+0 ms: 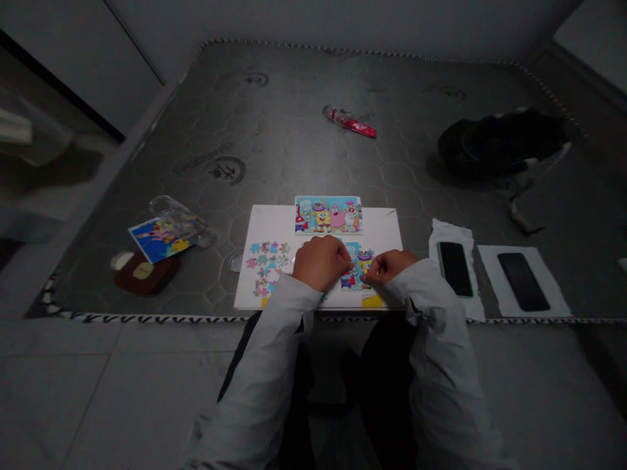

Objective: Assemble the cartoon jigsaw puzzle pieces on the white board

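My left hand point(323, 262) is closed, its fingertips pressed down at the left side of a partly joined cartoon jigsaw puzzle point(351, 249). At the puzzle's right edge my right hand point(390, 266) has thumb and fingers pinched together. Whether either pinch holds a puzzle piece is too small and dark to make out. Loose jigsaw pieces point(264, 266) lie to the left on the white board point(382, 225). Above the hands rests a cartoon picture card point(328, 215) showing a row of characters. The left hand hides part of the puzzle and some loose pieces.
To the right, two phones point(455, 269) lie on white paper or cloth. A dark bag-like object point(499, 143) is farther back. On the left are a brown case point(145, 273), a blue picture card point(164, 238) and clear plastic. A red packet point(353, 123) lies at the back.
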Tool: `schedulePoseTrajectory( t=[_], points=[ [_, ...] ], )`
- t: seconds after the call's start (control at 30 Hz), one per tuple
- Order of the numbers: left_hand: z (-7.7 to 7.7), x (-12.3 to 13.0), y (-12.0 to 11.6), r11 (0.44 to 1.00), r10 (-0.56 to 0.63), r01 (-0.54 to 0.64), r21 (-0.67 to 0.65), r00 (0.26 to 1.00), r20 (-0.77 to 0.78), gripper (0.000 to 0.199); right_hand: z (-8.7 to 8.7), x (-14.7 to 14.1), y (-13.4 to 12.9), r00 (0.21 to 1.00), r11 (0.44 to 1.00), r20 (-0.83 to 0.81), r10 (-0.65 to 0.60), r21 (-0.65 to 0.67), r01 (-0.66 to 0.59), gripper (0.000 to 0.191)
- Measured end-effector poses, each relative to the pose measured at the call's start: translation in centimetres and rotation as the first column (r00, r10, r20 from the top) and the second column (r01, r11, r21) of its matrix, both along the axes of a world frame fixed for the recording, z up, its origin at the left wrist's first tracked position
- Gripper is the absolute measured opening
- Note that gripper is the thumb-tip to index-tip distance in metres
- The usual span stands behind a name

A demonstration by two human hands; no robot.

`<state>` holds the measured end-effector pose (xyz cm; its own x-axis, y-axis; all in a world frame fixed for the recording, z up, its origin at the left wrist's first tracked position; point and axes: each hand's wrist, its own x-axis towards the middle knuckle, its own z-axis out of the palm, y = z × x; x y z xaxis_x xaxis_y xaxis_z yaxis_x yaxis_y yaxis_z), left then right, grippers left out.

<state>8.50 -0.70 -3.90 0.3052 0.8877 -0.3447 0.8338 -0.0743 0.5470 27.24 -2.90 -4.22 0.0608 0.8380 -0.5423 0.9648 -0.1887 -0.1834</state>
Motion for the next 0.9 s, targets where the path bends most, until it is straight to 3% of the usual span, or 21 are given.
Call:
schedulePoseTrajectory(
  t=[0.27,0.6,0.9],
  points=[
    [0.00,0.07,-0.16,1.000,0.003,-0.003,0.016,1.000,-0.012,0.007,-0.23,0.20,0.26,0.998,1.000,-0.055,-0.025,0.003,0.026,0.033],
    [-0.10,0.10,-0.11,1.000,-0.004,0.004,0.021,1.000,-0.012,0.008,0.30,-0.69,0.36,0.998,0.998,-0.005,-0.061,-0.009,0.061,0.032],
    [0.16,0.25,-0.17,1.000,-0.003,0.004,0.028,0.999,-0.031,0.008,0.02,-0.38,0.34,1.000,0.999,-0.016,-0.017,0.036,0.017,0.026]
  ],
)
